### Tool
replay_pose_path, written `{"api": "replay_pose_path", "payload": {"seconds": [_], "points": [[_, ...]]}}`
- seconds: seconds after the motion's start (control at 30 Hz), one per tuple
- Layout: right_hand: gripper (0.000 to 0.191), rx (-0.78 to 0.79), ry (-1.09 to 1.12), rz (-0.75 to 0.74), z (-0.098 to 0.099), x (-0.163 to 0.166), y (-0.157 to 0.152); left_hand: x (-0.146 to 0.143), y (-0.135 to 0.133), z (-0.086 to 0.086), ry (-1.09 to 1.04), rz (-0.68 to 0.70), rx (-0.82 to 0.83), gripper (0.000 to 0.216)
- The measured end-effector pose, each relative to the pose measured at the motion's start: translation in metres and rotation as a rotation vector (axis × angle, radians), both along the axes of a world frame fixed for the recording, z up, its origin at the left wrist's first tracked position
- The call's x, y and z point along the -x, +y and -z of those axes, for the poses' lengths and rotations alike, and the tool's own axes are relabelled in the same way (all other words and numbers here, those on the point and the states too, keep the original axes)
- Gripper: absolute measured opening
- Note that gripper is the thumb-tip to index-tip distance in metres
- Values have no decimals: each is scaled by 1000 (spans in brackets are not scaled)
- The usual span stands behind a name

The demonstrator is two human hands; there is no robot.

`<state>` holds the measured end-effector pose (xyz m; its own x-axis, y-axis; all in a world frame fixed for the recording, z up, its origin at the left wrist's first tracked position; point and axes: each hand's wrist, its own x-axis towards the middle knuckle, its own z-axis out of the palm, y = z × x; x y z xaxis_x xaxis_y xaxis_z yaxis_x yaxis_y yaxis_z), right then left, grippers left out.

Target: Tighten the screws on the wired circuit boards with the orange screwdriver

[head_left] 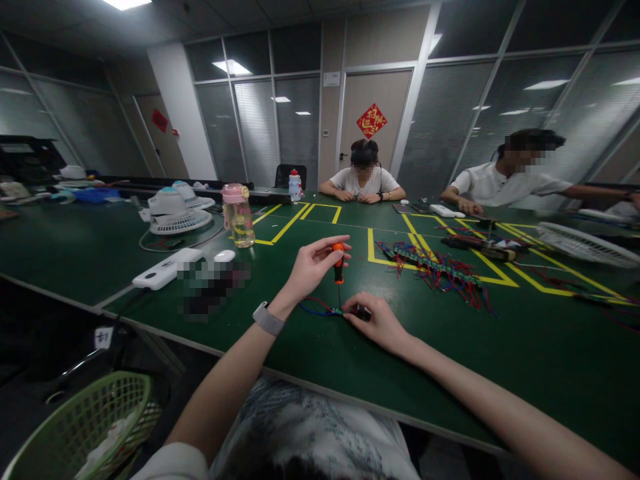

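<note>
My left hand (311, 268) is closed around the orange and black handle of a screwdriver (339, 272), held upright. Its thin shaft points down at a small green circuit board (337, 311) on the table, from which red and blue wires trail left. Low on the tabletop, my right hand (377, 321) pinches the board's right end between thumb and fingers. Something dark shows beneath its curled fingers, too hidden to name. Off to the right lies a long row of similar green boards (435, 265) with many red and blue wires.
The green table (300, 343) carries yellow tape outlines. Left stand a pink-lidded bottle (241, 217), a white power strip (167, 268) and white fan parts (180, 212). Two people sit across, one reaching right. A fan grille (587, 245) lies far right; a green basket (85, 420) stands below the edge.
</note>
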<state>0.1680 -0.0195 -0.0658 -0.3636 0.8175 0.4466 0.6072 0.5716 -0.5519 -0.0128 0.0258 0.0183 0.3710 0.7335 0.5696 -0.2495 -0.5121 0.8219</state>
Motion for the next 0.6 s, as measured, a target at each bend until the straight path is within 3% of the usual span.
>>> {"api": "replay_pose_path", "payload": {"seconds": [0.1,0.27,0.4,0.47,0.6], "points": [[8,-1,-12,-3,2,-2,0,1,0,-1,39,-138,-102,29],[14,-19,-39,-58,0,-5,-1,0,0,0,-25,63,9,35],[17,-85,-60,-116,-2,-4,-3,-1,2,3,11,-173,-58,34],[18,-127,-65,-146,-1,-4,-3,0,4,3,20,-225,-100,29],[18,-177,-53,-175,2,-5,-3,-1,3,3,-60,-12,41,32]]}}
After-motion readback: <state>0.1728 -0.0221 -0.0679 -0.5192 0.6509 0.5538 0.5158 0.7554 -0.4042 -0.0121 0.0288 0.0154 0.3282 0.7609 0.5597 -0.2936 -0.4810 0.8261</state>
